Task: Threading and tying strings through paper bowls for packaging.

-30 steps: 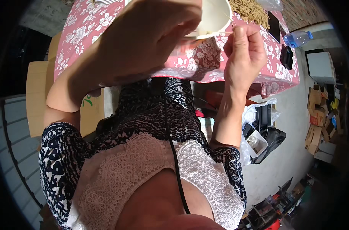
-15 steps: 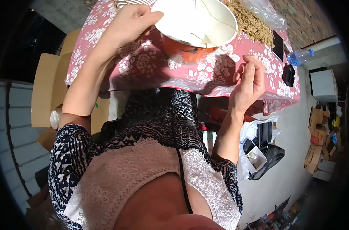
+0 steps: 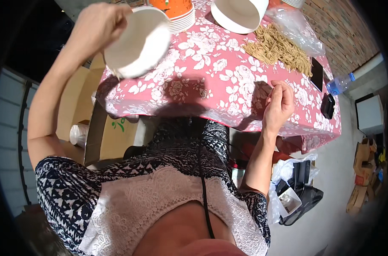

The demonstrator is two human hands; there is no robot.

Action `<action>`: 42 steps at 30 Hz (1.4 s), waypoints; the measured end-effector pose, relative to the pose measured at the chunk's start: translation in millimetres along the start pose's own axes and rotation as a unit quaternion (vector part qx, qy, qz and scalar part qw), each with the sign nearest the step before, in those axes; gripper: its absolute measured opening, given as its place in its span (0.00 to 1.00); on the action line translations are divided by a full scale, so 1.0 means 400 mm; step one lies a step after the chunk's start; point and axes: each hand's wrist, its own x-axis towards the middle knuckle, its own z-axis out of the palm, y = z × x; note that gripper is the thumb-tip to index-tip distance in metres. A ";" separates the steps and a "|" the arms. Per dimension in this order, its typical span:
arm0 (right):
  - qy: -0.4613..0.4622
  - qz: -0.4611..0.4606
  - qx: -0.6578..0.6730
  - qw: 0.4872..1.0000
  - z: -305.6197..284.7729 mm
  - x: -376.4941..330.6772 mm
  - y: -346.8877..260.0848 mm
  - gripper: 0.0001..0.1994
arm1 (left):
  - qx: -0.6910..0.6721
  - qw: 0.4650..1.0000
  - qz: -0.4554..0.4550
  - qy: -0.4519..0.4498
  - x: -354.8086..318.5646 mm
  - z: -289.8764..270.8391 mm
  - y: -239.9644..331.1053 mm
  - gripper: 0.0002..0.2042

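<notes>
At the table's left edge, my left hand (image 3: pixel 103 26) grips the rim of a paper bucket (image 3: pixel 143 42). The bucket is tilted, showing its pale inside, and is a little blurred. My right hand (image 3: pixel 280 101) hovers over the near right part of the table, thumb pressed against curled fingers. Whatever those fingers may hold is hidden. Beyond the held bucket stands a stack of orange and white paper buckets (image 3: pixel 183 22). Another white bucket (image 3: pixel 233 22) lies tipped at the far middle, beside a heap of tan twine (image 3: pixel 283 51).
A pink flowered cloth (image 3: pixel 228 68) covers the table. Clear plastic (image 3: pixel 294 25), a phone (image 3: pixel 317 73), a water bottle (image 3: pixel 340 83) and a small black case (image 3: pixel 328 106) lie to the right. An open cardboard box (image 3: pixel 113 134) stands below left, a bag of things (image 3: pixel 302 205) below right.
My left hand has carried the bucket from the middle to the left edge. My right hand stays nearly in place. The view has shifted, bringing the bucket stack and the tipped bucket into sight.
</notes>
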 end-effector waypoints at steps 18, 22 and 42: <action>-0.010 -0.068 -0.121 0.990 0.006 -0.032 -0.012 0.06 | 0.334 0.942 0.003 0.000 0.445 0.214 -0.101 0.12; -0.018 -0.078 -0.135 0.988 0.036 -0.031 -0.046 0.05 | 0.284 0.933 0.162 0.152 0.426 0.279 -0.131 0.06; -0.056 -0.103 -0.183 0.976 0.046 -0.033 -0.051 0.05 | 0.108 0.991 -0.013 0.079 0.427 0.322 -0.065 0.27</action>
